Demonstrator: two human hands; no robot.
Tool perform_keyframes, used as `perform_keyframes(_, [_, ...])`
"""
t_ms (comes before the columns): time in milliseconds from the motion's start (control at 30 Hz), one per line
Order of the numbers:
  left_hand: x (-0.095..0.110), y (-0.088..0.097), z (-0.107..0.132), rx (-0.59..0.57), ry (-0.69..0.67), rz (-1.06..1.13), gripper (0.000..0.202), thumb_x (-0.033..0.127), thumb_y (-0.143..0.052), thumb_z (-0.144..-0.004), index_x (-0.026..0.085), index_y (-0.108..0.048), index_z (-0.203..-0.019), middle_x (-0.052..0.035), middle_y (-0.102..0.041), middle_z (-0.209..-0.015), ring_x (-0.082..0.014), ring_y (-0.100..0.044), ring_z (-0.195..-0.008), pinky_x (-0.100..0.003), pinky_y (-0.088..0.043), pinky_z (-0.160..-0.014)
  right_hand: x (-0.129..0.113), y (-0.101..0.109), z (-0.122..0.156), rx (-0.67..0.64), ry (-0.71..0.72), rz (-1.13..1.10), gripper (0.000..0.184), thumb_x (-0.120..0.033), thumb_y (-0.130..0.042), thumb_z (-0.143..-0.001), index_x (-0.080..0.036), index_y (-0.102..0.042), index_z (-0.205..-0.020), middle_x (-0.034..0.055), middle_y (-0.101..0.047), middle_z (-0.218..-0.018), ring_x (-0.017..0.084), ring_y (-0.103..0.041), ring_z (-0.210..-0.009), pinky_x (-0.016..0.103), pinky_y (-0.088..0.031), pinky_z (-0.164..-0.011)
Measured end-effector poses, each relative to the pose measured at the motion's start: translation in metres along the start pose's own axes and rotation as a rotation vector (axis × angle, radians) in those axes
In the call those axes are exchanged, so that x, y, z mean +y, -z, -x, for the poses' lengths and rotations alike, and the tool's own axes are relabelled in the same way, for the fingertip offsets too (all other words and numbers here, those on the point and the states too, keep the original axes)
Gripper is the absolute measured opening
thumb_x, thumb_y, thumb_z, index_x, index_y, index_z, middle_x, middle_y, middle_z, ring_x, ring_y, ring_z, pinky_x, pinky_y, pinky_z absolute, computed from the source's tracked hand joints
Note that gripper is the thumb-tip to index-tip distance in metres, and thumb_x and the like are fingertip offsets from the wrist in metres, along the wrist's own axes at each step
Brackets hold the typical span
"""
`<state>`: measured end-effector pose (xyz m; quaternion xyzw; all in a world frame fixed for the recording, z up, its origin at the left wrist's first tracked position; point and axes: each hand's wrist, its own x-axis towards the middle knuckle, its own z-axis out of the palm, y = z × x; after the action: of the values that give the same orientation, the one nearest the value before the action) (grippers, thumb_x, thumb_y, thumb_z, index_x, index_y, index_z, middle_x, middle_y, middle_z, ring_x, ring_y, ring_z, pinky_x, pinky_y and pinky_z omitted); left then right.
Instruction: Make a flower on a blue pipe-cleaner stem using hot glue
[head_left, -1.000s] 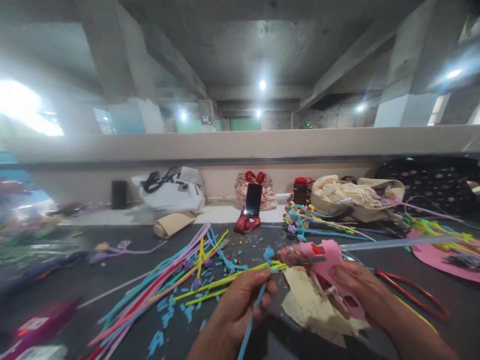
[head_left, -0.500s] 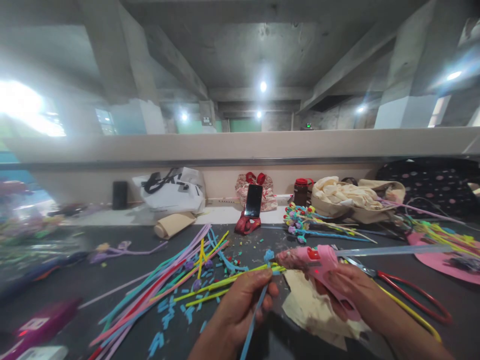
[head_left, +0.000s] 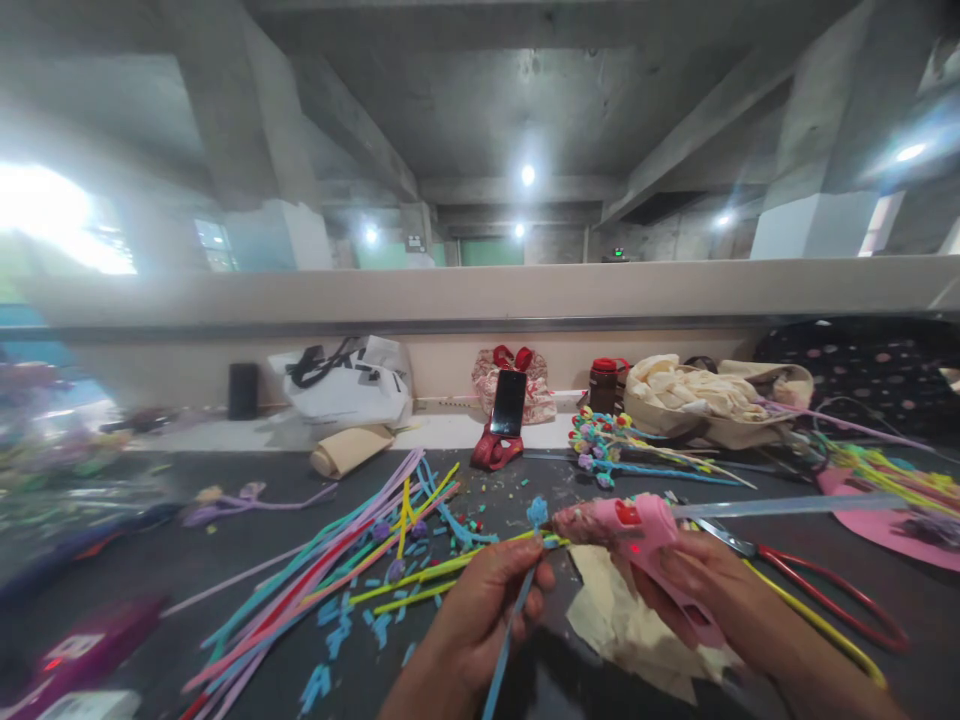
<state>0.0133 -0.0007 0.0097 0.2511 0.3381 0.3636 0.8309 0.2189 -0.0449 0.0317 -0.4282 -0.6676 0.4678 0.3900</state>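
Observation:
Pinched between thumb and fingers of my left hand (head_left: 495,585) is a blue pipe cleaner stem (head_left: 507,630), with a small curled blue flower (head_left: 537,513) at its top. My right hand (head_left: 697,580) is closed round the grip of a pink hot glue gun (head_left: 645,535). A long clear glue stick (head_left: 787,506) juts from the gun's back end. The gun's dirty nozzle points left, at or very near the base of the blue flower; whether it touches I cannot tell. Beneath the gun lies a crumpled cream cloth (head_left: 622,620).
Bundled coloured pipe cleaners (head_left: 300,580) and blue snippets (head_left: 337,635) lie left. Red-handled pliers or cutters (head_left: 825,585) lie right. Finished-looking small flowers (head_left: 592,445) sit behind the gun. A phone (head_left: 508,403) leans at the back, beside a white bag (head_left: 352,385).
The glue gun's nozzle has shifted very slightly down and towards the flower's base. Both hands keep their hold, and the rest of the table looks the same.

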Motion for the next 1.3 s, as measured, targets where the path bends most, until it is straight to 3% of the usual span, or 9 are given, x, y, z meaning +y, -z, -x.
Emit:
perform_keyframes(433, [-0.003,0.002,-0.004,0.031,-0.022,-0.091,0.018,0.019,-0.051,-0.074,0.008,-0.056,-0.060,0.0004,-0.054,-0.043,-0.0041,-0.046,-0.029,-0.009,-0.028,-0.025,-0.003,-0.003,-0.001,0.047,0.021,0.054,0.048,-0.054,-0.036,-0.080,-0.017,-0.044,-0.051,-0.0050,-0.036,-0.042,0.008,-0.034,-0.038,0.021,-0.022,-0.040])
perform_keyframes(833, [-0.003,0.002,-0.003,0.023,-0.049,-0.100,0.016,0.020,-0.054,-0.072,0.008,-0.056,-0.061,0.0002,-0.055,-0.044,-0.0041,-0.047,-0.030,-0.009,-0.027,-0.026,-0.002,-0.002,0.000,0.019,0.005,0.010,0.046,-0.054,-0.038,-0.080,-0.015,-0.048,-0.058,-0.0047,-0.040,-0.043,0.007,-0.033,-0.037,0.020,-0.020,-0.039])
perform_keyframes(1100, [-0.001,0.004,-0.004,0.021,-0.043,-0.128,0.021,0.024,-0.054,-0.072,0.009,-0.055,-0.058,0.0012,-0.052,-0.041,-0.0026,-0.042,-0.026,-0.009,-0.026,-0.025,0.013,0.008,-0.001,0.016,-0.026,-0.067,0.051,-0.061,-0.040,-0.073,-0.013,-0.053,-0.059,-0.0042,-0.039,-0.036,0.007,-0.032,-0.032,0.020,-0.018,-0.037])
perform_keyframes(1200, [0.003,0.005,-0.003,0.043,-0.071,-0.086,0.020,0.024,-0.055,-0.072,0.009,-0.055,-0.059,0.0013,-0.053,-0.041,-0.0028,-0.043,-0.027,-0.009,-0.025,-0.026,0.010,0.012,0.000,0.078,-0.005,0.045,0.048,-0.057,-0.038,-0.076,-0.014,-0.056,-0.065,-0.0036,-0.042,-0.038,0.008,-0.033,-0.034,0.021,-0.021,-0.038])
perform_keyframes(1300, [0.006,0.005,0.000,0.060,-0.131,-0.040,0.018,0.023,-0.057,-0.071,0.009,-0.054,-0.059,0.0019,-0.054,-0.044,-0.0024,-0.046,-0.030,-0.008,-0.026,-0.027,0.008,0.011,0.001,0.157,0.090,0.367,0.032,-0.047,-0.046,-0.077,-0.017,-0.059,-0.074,0.0004,-0.054,-0.055,0.014,-0.046,-0.050,0.023,-0.033,-0.048])
